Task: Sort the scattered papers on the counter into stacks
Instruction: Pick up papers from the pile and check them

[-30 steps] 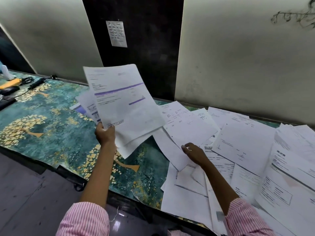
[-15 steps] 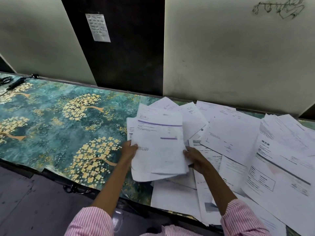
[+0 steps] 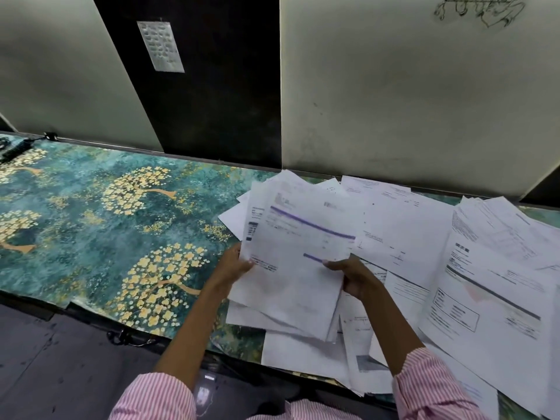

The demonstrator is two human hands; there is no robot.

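Observation:
I hold a bundle of white printed sheets [image 3: 298,262] over the counter; its top sheet has purple bars. My left hand [image 3: 233,265] grips the bundle's left edge and my right hand [image 3: 351,274] grips its right edge, thumb on top. Under and to the right of the bundle, scattered papers [image 3: 424,237] overlap each other across the right half of the counter [image 3: 91,237]. A large sheet with a dark bar and a boxed text block [image 3: 485,304] lies at the right.
The counter's left half shows a teal cover with golden tree patterns. A black cable and plug [image 3: 18,147] lie at the far left back. A wall with a small posted sheet [image 3: 160,45] rises right behind the counter. The counter's front edge runs near my sleeves.
My left hand brought the bundle down from the left to the middle, and my right hand took hold of its right edge. The bundle now sits slightly further right over the scattered papers.

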